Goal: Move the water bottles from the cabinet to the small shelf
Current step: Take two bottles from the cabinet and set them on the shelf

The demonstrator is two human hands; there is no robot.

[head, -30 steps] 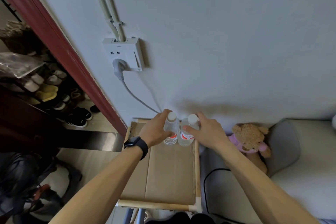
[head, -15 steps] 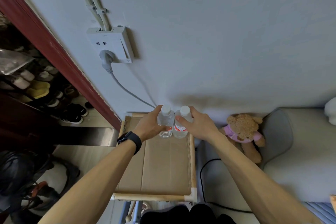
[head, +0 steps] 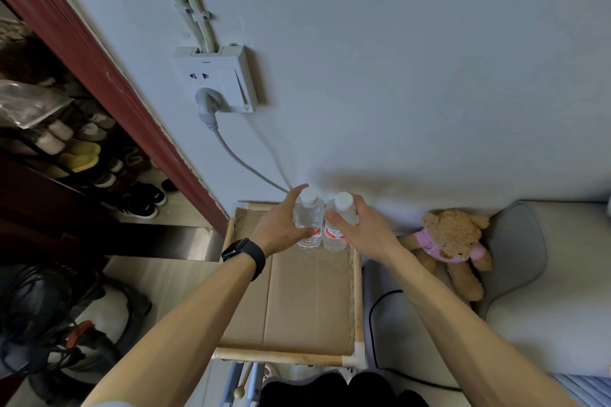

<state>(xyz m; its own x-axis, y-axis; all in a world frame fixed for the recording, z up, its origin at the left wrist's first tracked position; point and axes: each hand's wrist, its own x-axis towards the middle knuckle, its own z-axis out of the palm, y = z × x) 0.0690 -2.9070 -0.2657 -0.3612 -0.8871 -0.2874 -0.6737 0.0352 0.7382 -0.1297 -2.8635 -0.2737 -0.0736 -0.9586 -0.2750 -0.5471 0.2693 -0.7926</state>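
At the far end of the shelf, both hands hold one bottle each. Left hand is wrapped round the left bottle, fingers curled behind it, thumb across the front low down. Right hand grips the right bottle, thumb on the front, fingers round the far side. The bottles are upright, side by side between the two hands and touching each other, white caps up, red labels low. Their bases are down at the cardboard lining the shelf; can't tell if they rest on it. Black watch on the left wrist. Right of the right hand, a teddy bear lies on a grey cushion. Above the hands on the wall, a socket with a grey plug, its cable running down toward the left hand. Far left of the left hand, shoes beyond a red door frame.
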